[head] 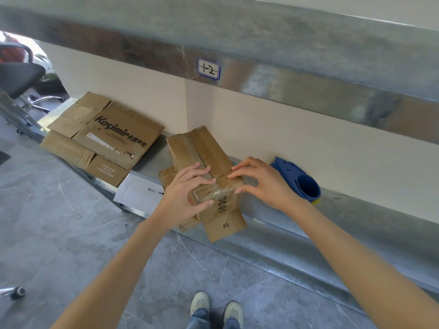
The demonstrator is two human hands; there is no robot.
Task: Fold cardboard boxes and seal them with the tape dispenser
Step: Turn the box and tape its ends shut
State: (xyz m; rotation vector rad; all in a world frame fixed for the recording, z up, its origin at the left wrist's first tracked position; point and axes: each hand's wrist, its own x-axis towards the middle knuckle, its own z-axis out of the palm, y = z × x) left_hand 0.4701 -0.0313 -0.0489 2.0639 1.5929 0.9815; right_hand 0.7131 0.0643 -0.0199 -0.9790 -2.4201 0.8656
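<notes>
Folded box sits mid-counter, tape dispenser at its 3 o'clock. L hand grips its near corner, fingers over top, thumb on side. R hand pinches right top edge w/ curled fingers.

Label tag: white with blue border, handwritten "1-2", on the far metal rail.
Office chair: black, far left.
White sheet: on the ledge, left of centre.
Floor: grey marbled tiles.
Caster: near left.
</notes>
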